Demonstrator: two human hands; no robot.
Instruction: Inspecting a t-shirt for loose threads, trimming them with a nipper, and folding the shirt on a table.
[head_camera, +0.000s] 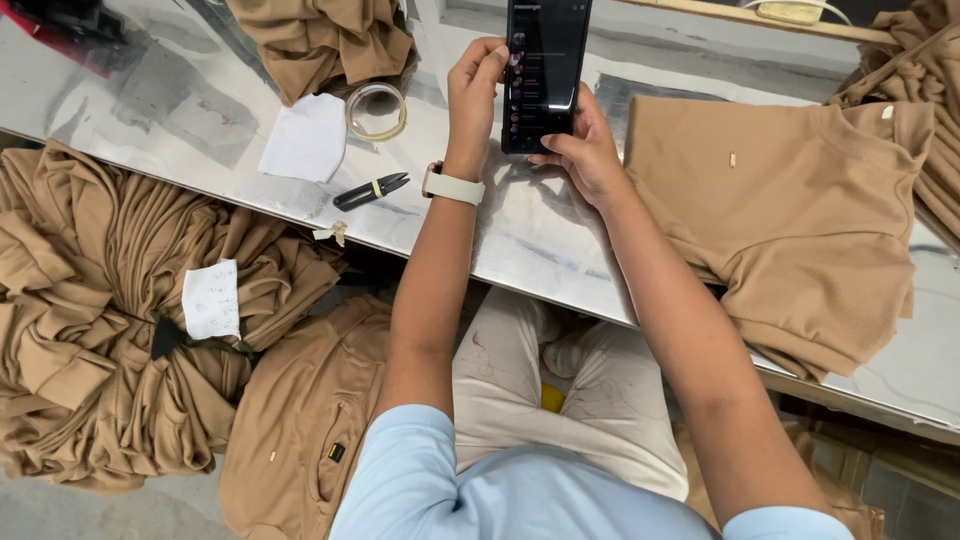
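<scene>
Above the metal worktable (560, 250), both hands are occupied with a dark smartphone (545, 70), held upright over the table surface with its lit screen facing the wearer. Right hand (585, 150): fingers curled around the lower right edge and back of the phone, thumb pressed to the bottom edge, supporting it from beneath. Left hand (478, 85): fingers bent and drawn together along the phone's left edge, thumb tip resting at or just beside the screen margin; whether it actually touches the glass cannot be told. A pale wristwatch (452, 187) sits on the left wrist.

Judged step: the screen is being read or scrolled, with both hands committed to the device and no garment in hand. Any further move on the screen calls for only a small thumb movement while the right hand keeps the phone steady.

Surroundings: a tan shirt (790, 230) lies flat on the table just right of the right forearm, not touched. A pair of small black thread snips (370, 190) lies left of the left wrist, near a white cloth piece (305, 138) and a ring of tape (376, 110). A heap of tan garments (110, 320) with a white paper tag (210, 298) sits below the table edge to the left.
</scene>
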